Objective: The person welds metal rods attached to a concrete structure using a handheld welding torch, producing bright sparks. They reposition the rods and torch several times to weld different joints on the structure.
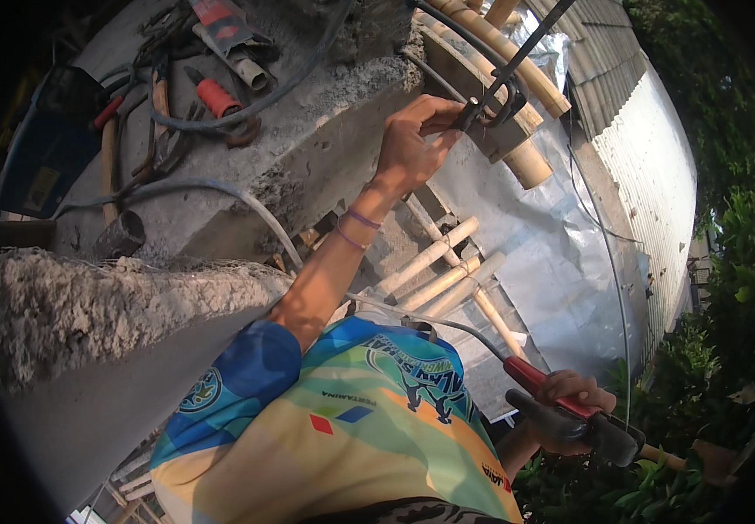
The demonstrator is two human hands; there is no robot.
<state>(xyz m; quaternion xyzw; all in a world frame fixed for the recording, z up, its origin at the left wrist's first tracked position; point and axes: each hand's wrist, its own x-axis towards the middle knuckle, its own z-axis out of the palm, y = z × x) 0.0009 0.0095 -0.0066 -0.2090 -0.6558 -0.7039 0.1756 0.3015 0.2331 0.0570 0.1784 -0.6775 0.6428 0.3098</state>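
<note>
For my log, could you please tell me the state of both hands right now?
Left hand: closed, pinching a dark metal part.
Right hand: closed, holding a red-and-black corded tool.

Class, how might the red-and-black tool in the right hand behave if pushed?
The red-and-black tool would probably resist rolling, since its outline is uneven. Its body looks stiff, but the curved cable at its red end might flex and tug.
</note>
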